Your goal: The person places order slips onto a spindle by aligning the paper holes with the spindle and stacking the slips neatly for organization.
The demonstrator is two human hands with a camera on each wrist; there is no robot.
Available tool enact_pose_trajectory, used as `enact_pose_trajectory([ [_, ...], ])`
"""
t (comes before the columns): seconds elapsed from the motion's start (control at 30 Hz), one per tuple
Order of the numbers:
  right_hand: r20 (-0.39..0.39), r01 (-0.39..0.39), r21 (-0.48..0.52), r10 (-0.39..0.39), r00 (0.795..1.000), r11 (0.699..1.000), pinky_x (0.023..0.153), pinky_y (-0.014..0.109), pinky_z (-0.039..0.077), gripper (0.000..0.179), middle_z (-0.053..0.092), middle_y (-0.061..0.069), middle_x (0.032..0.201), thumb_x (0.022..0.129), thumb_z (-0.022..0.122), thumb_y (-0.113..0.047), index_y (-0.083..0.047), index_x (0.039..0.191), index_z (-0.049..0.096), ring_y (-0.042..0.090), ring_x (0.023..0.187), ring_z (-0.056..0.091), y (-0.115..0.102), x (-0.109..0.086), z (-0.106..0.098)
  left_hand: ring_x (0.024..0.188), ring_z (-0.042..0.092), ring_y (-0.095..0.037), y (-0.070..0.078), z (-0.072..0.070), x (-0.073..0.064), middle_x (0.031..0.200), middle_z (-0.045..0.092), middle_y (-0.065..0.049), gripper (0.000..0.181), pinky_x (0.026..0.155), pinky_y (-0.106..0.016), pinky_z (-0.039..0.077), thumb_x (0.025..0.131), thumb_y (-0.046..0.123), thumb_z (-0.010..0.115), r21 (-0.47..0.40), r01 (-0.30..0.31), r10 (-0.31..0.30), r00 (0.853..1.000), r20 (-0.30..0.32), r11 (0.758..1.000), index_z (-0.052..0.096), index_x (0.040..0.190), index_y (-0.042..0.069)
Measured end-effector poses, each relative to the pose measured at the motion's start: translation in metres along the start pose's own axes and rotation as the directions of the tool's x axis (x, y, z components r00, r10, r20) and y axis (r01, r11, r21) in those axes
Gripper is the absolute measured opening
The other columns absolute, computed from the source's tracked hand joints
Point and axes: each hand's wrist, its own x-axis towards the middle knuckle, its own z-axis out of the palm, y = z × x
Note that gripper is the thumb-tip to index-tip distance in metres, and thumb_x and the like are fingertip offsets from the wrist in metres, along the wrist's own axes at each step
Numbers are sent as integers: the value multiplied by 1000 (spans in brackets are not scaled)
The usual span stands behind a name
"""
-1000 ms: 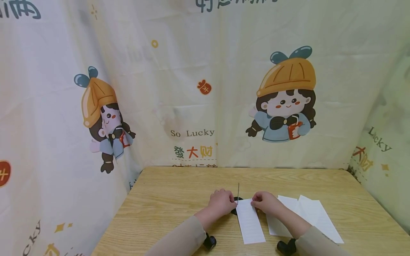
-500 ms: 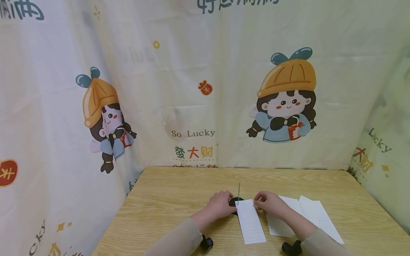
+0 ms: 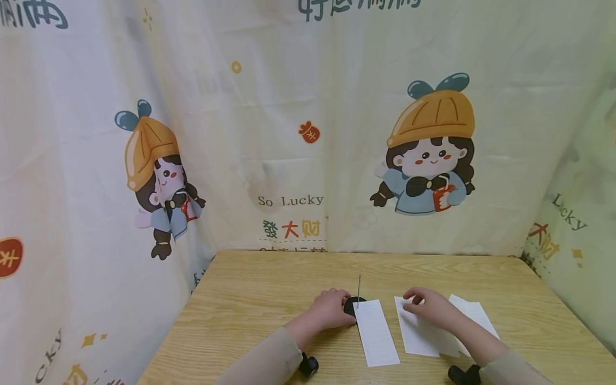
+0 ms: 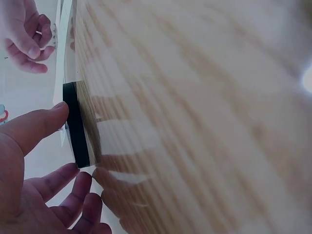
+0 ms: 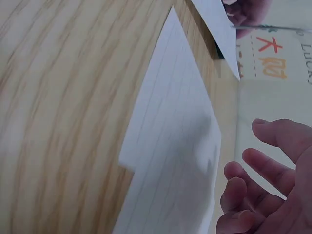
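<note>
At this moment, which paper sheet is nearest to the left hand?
The leftmost sheet, one corner at the upright spike; the other sheets lie farther right, by the right hand.

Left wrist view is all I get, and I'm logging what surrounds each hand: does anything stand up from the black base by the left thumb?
Observer: Yes. In the head view, a thin spike stands upright from the black base.
Operator: Anything right beside it?
Observer: A narrow white sheet, with its far left corner at the spike. I can't tell for certain whether the spike pierces it.
Operator: And what is beneath the right hand?
Observer: The head view shows loose white paper lying on the table below it.
</note>
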Motion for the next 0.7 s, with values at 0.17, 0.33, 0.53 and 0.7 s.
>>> enact_pose_trajectory([
  [0.17, -10, 13, -8, -13, 1000, 1000, 63, 35, 42, 30, 60, 2, 86, 88, 74, -25, -7, 110, 66, 18, 74, 50, 17, -8, -16, 93, 51, -21, 0, 0, 0, 102, 59, -1, 58, 83, -37, 41, 76, 43, 83, 15, -9, 9, 1000, -2, 1000, 64, 125, 16],
  [0.33, -24, -10, -41, 9, 1000, 999, 63, 35, 41, 34, 60, 2, 88, 89, 74, -28, -5, 114, 66, 18, 75, 50, 33, -17, -34, 93, 51, -21, 1, 0, -1, 104, 59, -2, 59, 83, -37, 41, 76, 43, 82, 30, -14, 14, 1000, -6, 999, 64, 126, 17],
  [0.53, -27, -35, -71, 33, 999, 997, 63, 35, 40, 40, 62, 3, 90, 91, 72, -29, -1, 118, 64, 18, 77, 51, 57, -27, -52, 94, 51, -21, -1, 0, -1, 104, 59, -1, 60, 84, -38, 41, 77, 43, 82, 24, -10, 10, 1000, 0, 1000, 63, 127, 17],
  [0.7, -38, -57, -90, 54, 998, 994, 63, 35, 40, 44, 61, 3, 91, 91, 71, -30, 1, 121, 63, 18, 77, 50, 74, -32, -65, 95, 50, -21, -2, 0, 0, 105, 59, -1, 60, 85, -38, 41, 77, 44, 82, 21, -8, 8, 1000, -1, 1000, 63, 127, 17],
])
